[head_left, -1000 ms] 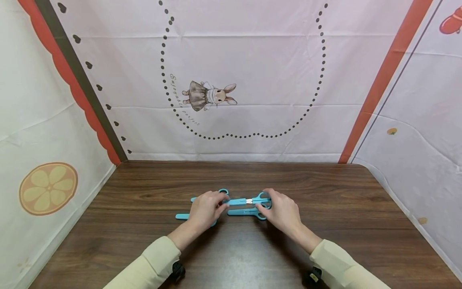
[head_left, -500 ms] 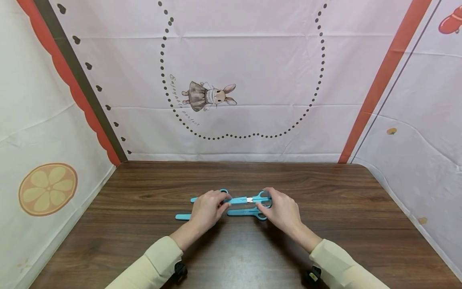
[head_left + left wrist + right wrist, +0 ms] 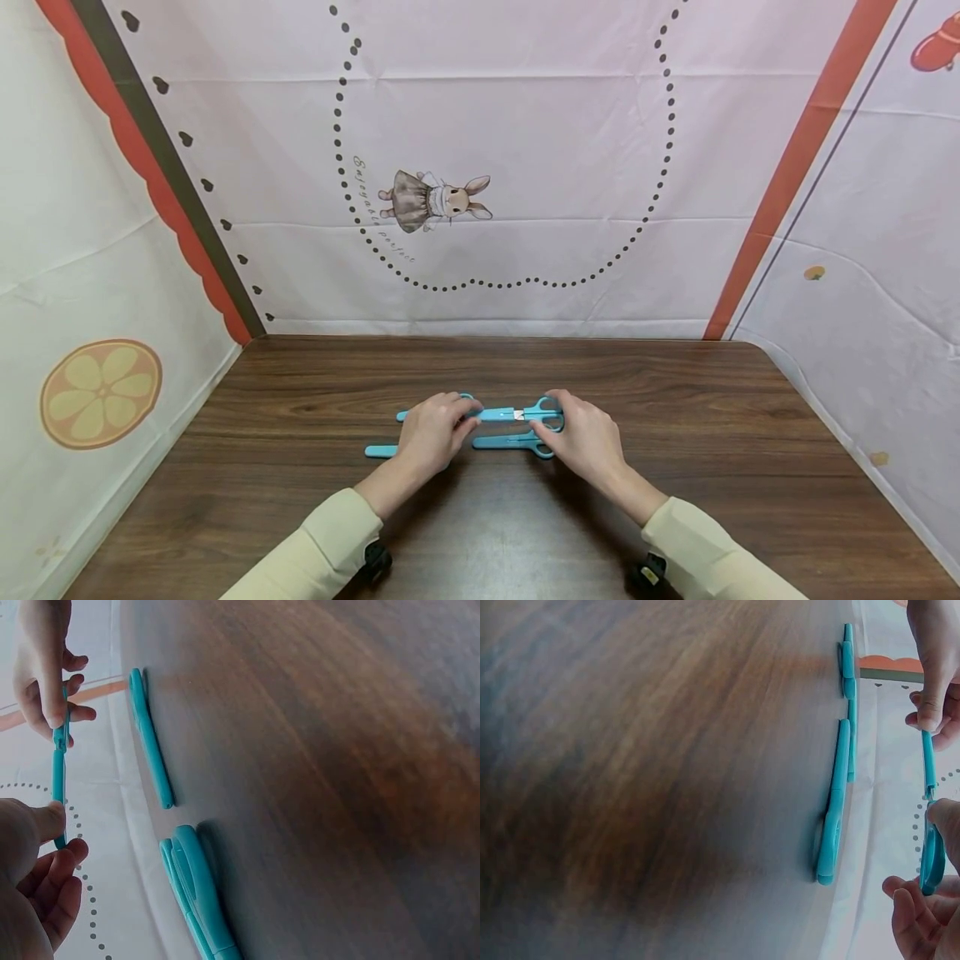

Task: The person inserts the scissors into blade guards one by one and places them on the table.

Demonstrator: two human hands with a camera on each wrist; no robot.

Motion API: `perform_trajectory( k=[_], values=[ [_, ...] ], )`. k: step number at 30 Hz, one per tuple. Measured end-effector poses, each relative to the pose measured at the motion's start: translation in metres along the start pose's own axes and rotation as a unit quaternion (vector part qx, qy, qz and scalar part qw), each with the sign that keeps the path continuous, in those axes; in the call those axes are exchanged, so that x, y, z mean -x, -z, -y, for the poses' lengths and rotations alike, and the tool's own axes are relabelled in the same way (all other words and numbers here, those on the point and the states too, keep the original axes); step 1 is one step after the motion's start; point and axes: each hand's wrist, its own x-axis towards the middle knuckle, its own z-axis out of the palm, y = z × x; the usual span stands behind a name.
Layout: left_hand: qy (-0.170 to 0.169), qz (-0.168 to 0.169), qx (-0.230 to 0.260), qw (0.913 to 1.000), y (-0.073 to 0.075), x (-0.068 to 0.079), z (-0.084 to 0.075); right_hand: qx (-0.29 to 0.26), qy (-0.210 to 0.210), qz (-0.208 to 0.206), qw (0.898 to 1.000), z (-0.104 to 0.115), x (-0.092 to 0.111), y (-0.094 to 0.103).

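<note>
My left hand (image 3: 433,433) pinches the far end of a light blue blade cover (image 3: 497,415) between thumb and fingers. In my right hand (image 3: 588,433) are the light blue finger loops of a pair of scissors (image 3: 540,413). A short strip of bare metal blade shows between cover and handles, the rest of the blades being inside the cover. Both wrist views show the scissors and cover (image 3: 58,776) held in line, raised off the table. Below them on the table lies another covered pair of scissors (image 3: 504,442), close to my right thumb.
Left of my left hand, two more light blue covered scissors lie partly hidden behind it, one nearer (image 3: 380,451) and one farther (image 3: 402,415). The brown wooden table (image 3: 300,517) meets printed cloth walls (image 3: 570,167) at the back and sides.
My left hand has shifted slightly right with the cover, and the strip of bare blade has narrowed a little. My right hand has stayed nearly still.
</note>
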Motion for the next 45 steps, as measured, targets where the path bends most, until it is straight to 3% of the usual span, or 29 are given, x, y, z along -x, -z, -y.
perform_trajectory(
  k=[45],
  values=[
    [-0.036, 0.013, -0.014, 0.9991, -0.0004, -0.0076, -0.0063, -0.021, 0.012, 0.003, 1.0, 0.0035, -0.0019, -0.0008]
  ],
)
